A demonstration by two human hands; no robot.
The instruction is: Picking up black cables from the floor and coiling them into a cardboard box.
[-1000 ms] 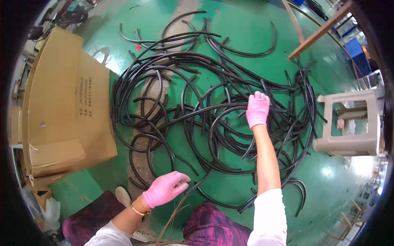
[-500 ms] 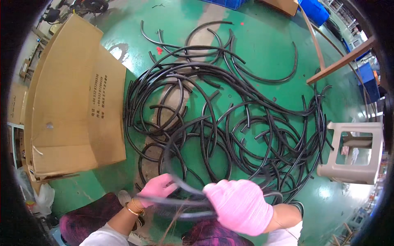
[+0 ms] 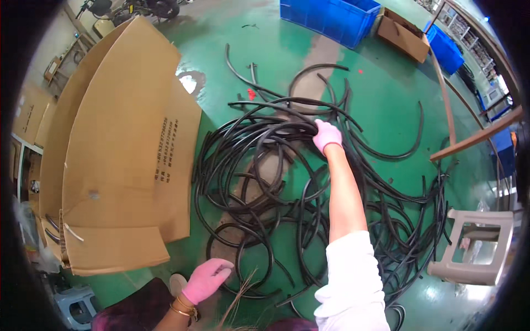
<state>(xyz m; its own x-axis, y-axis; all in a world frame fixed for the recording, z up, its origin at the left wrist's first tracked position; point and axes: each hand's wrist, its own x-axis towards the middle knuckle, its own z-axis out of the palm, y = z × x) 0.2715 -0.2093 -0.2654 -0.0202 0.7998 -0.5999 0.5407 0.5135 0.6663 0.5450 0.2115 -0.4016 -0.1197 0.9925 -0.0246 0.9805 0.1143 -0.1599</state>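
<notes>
Many black rubber hoses (image 3: pixel 251 207) lie in a tangled, looping pile on the green floor. My right hand (image 3: pixel 327 136), in a pink glove, reaches far into the pile and has its fingers closed round hoses in the upper bundle; the fingertips are partly hidden. Nearer to me, my left hand (image 3: pixel 207 280), also pink-gloved and with a gold bracelet at the wrist, hovers at the pile's lower left beside a hose loop. Its fingers are slightly bent, thumb apart, with nothing seen in them.
A tall cardboard box (image 3: pixel 130 143) stands at left, its flap bent outward. On the right are a beige plastic stool (image 3: pixel 475 243) and a wooden frame (image 3: pixel 477 132). A blue crate (image 3: pixel 331 22) and an open carton (image 3: pixel 403 34) sit at the back. A blue-grey stool (image 3: pixel 76 309) is at lower left.
My right hand has moved from near my lap forward into the pile and gripped hoses there. The hose lengths held before me are gone from that spot. The view has shifted.
</notes>
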